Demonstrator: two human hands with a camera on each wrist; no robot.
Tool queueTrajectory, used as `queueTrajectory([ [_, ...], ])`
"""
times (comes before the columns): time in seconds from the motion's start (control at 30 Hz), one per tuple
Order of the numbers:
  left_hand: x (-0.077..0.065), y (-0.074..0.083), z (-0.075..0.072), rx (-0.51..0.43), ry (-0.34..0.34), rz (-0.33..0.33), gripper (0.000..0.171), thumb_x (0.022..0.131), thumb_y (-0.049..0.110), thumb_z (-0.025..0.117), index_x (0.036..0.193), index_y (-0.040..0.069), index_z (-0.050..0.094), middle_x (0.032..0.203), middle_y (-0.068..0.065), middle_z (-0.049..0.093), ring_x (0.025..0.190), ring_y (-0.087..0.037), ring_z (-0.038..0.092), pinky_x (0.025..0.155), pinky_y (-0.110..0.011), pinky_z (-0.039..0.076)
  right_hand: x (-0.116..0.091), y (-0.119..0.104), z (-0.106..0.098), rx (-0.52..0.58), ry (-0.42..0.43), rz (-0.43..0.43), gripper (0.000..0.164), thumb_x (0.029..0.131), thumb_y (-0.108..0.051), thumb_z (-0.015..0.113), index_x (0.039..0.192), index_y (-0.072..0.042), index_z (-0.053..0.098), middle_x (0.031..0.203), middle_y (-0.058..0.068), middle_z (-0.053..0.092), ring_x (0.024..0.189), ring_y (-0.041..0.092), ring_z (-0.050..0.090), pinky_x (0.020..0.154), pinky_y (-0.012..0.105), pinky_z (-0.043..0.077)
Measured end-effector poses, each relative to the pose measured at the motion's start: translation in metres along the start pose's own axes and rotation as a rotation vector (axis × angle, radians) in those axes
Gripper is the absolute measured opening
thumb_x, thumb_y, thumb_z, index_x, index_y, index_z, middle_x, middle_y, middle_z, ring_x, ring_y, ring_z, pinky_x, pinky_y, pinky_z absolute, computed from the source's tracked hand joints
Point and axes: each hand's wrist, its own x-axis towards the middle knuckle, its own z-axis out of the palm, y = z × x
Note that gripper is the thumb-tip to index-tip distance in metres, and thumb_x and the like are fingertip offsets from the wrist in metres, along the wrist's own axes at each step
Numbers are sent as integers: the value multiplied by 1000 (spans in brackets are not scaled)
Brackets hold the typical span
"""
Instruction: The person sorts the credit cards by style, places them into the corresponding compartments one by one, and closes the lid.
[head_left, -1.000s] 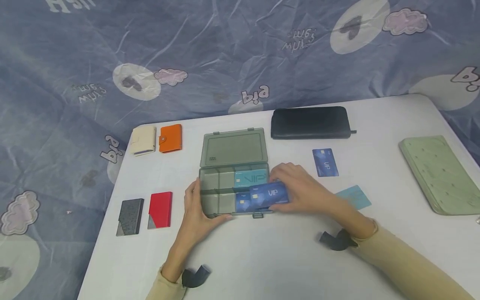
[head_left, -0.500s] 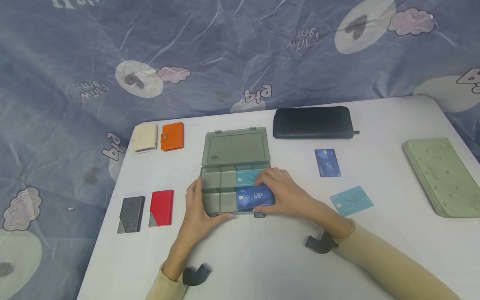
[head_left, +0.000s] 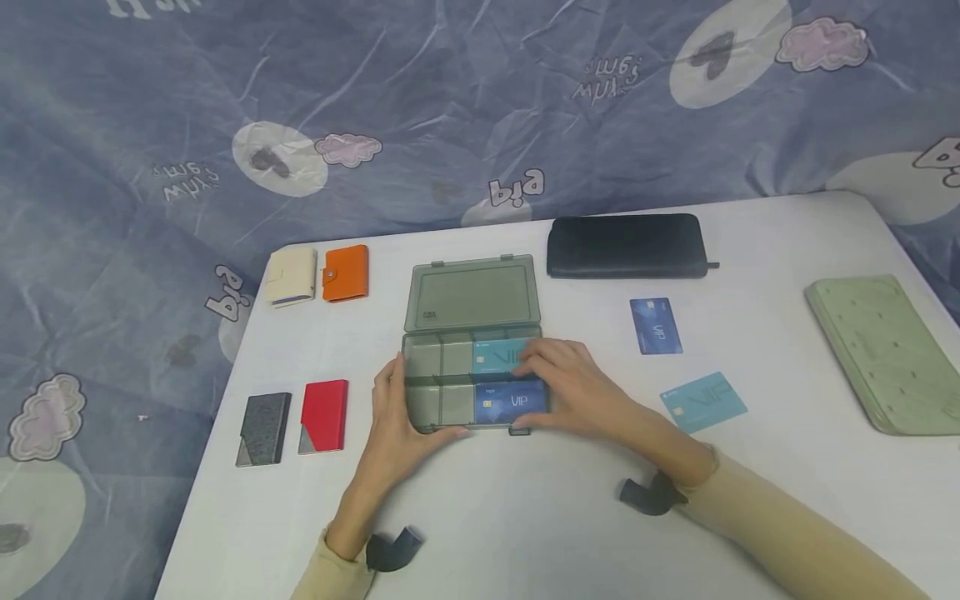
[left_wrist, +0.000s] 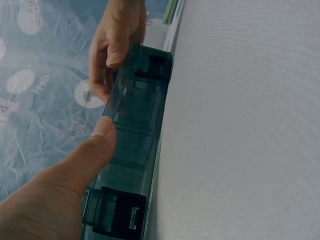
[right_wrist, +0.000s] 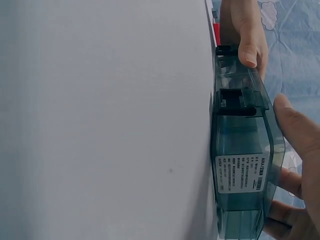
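Note:
An open translucent green compartment box lies on the table, its lid folded back. My left hand holds the box's left end, thumb along the front wall and fingers at the left side. A blue VIP card lies flat in the front right compartment, a teal card in the back right one. My right hand arches over the box's right end. Its fingertips overlap the teal card and its thumb is at the blue card's lower right corner. The right wrist view shows a white label on the front wall.
To the right lie another blue card, another teal card and a pale green case. A black wallet is behind. At left are cream, orange, grey and red card holders.
My right hand brought the blue card leftward over the front right compartment, and it now lies flat inside. The right fingers have loosened from it. My left hand stayed on the box.

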Motion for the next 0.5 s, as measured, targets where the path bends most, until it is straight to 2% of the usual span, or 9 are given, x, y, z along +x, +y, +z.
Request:
queueTrajectory([
  [0.17, 0, 0, 1, 10, 5, -6, 122, 57, 59, 80, 150, 19, 12, 147, -3, 20, 129, -18, 25, 95, -47, 45, -7, 1, -8, -15, 7, 38, 57, 72, -56, 71, 112, -17, 61, 127, 3, 49, 130, 22, 34, 105, 47, 26],
  [0.27, 0, 0, 1, 15, 7, -7, 121, 57, 59, 80, 150, 19, 12, 147, -2, 19, 129, -18, 25, 94, -48, 45, -14, 10, -17, -21, 36, 126, 52, 72, -53, 72, 111, -21, 61, 129, 1, 49, 129, 22, 34, 106, 49, 25],
  [0.4, 0, 0, 0, 18, 6, -5, 121, 57, 59, 79, 150, 19, 12, 147, -3, 20, 129, -18, 25, 94, -47, 45, -29, 38, -33, -31, 88, 254, 48, 74, -45, 74, 111, -19, 60, 125, 2, 51, 123, 24, 38, 102, 51, 27],
  [0.5, -1, 0, 0, 17, 1, -9, 121, 57, 60, 79, 150, 20, 12, 147, -3, 20, 129, -18, 25, 94, -47, 45, -43, 63, -48, -34, 135, 350, 48, 73, -36, 77, 111, -12, 59, 119, 8, 52, 115, 29, 42, 94, 51, 30],
])
